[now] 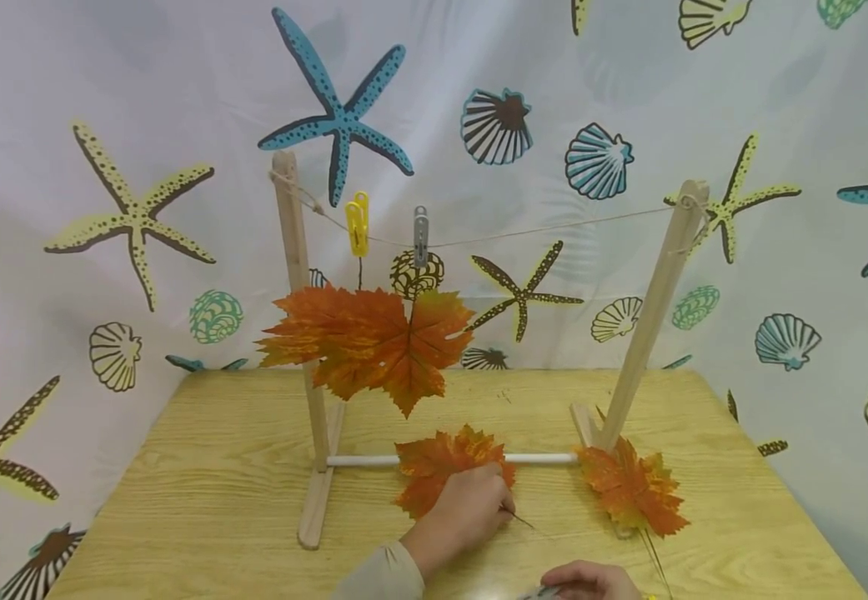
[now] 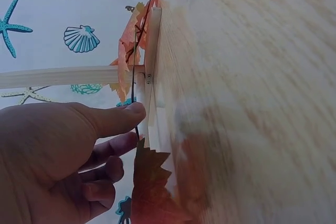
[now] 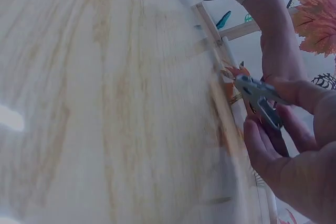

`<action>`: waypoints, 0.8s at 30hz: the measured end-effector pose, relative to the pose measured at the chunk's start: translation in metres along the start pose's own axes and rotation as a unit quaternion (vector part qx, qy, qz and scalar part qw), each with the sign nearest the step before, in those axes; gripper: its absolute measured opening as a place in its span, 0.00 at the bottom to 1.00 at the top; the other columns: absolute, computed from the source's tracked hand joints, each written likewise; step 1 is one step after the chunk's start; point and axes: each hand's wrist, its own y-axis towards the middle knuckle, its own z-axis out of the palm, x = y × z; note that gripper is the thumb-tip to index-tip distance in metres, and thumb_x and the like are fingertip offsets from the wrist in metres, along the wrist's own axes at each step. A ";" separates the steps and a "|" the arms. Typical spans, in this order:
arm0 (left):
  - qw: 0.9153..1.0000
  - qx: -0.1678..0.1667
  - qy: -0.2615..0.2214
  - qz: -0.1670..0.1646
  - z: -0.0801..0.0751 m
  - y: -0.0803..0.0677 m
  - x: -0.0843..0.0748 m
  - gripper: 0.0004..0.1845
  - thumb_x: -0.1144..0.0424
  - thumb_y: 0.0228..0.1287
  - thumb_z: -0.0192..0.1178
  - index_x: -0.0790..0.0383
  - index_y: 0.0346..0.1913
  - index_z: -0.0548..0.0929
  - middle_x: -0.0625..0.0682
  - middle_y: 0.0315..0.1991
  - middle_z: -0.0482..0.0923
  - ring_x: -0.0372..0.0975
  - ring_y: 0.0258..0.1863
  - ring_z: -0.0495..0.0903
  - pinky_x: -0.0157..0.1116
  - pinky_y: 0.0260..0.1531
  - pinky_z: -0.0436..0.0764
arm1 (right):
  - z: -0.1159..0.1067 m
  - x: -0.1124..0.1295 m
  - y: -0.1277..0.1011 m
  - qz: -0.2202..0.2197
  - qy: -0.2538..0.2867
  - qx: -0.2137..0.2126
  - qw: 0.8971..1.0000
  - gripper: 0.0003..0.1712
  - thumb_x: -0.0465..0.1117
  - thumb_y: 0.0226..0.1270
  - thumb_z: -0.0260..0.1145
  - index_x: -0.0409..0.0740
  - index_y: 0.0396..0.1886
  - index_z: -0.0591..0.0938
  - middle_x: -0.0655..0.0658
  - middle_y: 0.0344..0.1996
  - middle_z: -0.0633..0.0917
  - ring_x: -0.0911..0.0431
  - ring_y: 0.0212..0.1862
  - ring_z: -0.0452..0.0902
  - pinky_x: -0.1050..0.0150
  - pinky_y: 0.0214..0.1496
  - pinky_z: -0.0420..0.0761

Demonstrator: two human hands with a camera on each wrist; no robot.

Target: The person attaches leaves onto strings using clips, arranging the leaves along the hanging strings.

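My left hand (image 1: 479, 502) rests on an orange maple leaf (image 1: 434, 462) lying on the wooden table (image 1: 201, 483) and pinches its thin stem (image 2: 133, 66) between thumb and fingers (image 2: 128, 114). That leaf (image 2: 152, 182) lies across the white rod (image 1: 362, 460) of a wooden stand. Low at the near edge, my right hand (image 1: 591, 581) grips a grey clothespin (image 3: 260, 102), partly cut off in the head view. The two hands are close together but apart.
A string (image 1: 554, 229) runs between two wooden posts (image 1: 651, 317). A yellow clothespin (image 1: 358, 223) and a grey one (image 1: 421, 236) hold two hanging maple leaves (image 1: 366, 337). Another leaf (image 1: 632, 487) lies by the right post's foot. A seashell-print curtain hangs behind.
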 end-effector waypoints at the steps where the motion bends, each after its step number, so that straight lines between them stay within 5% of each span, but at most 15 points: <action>1: 1.000 -0.001 0.001 0.000 -0.001 0.000 0.000 0.03 0.56 0.53 0.67 0.41 0.27 0.88 0.37 0.28 0.75 0.30 0.30 0.75 0.30 0.24 0.74 | 0.001 0.001 0.000 0.007 -0.003 -0.019 1.000 0.23 0.39 0.61 0.64 0.24 0.49 0.76 0.43 0.39 0.84 0.58 0.40 0.80 0.66 0.41 0.78; 5: 1.000 -0.003 0.001 0.000 -0.006 0.001 0.002 0.03 0.56 0.54 0.67 0.40 0.27 0.88 0.35 0.30 0.80 0.29 0.31 0.78 0.32 0.24 0.76 | 0.007 0.007 0.003 0.045 0.007 -0.100 0.994 0.24 0.42 0.56 0.69 0.28 0.48 0.78 0.43 0.36 0.84 0.53 0.38 0.81 0.62 0.39 0.79; 11: 0.999 0.001 -0.030 0.010 -0.012 0.001 0.002 0.04 0.57 0.56 0.65 0.42 0.31 0.89 0.34 0.29 0.82 0.27 0.29 0.78 0.29 0.21 0.74 | 0.009 0.012 0.007 0.067 -0.011 -0.161 0.985 0.30 0.46 0.51 0.73 0.31 0.50 0.79 0.42 0.38 0.85 0.53 0.39 0.82 0.61 0.38 0.80; 19: 0.990 0.042 -0.127 -0.049 -0.018 -0.004 -0.001 0.04 0.56 0.57 0.65 0.48 0.32 0.89 0.34 0.26 0.80 0.26 0.24 0.75 0.28 0.21 0.73 | 0.006 0.011 0.009 0.062 0.005 -0.163 0.985 0.34 0.48 0.58 0.67 0.30 0.58 0.72 0.44 0.41 0.82 0.51 0.43 0.80 0.57 0.40 0.79; 24: 0.982 0.032 -0.172 -0.071 -0.019 -0.008 -0.003 0.04 0.55 0.56 0.65 0.48 0.28 0.88 0.33 0.22 0.78 0.25 0.21 0.73 0.28 0.21 0.72 | 0.006 0.013 0.008 0.075 0.016 -0.185 0.980 0.34 0.47 0.54 0.71 0.31 0.56 0.74 0.46 0.38 0.83 0.53 0.41 0.80 0.57 0.39 0.80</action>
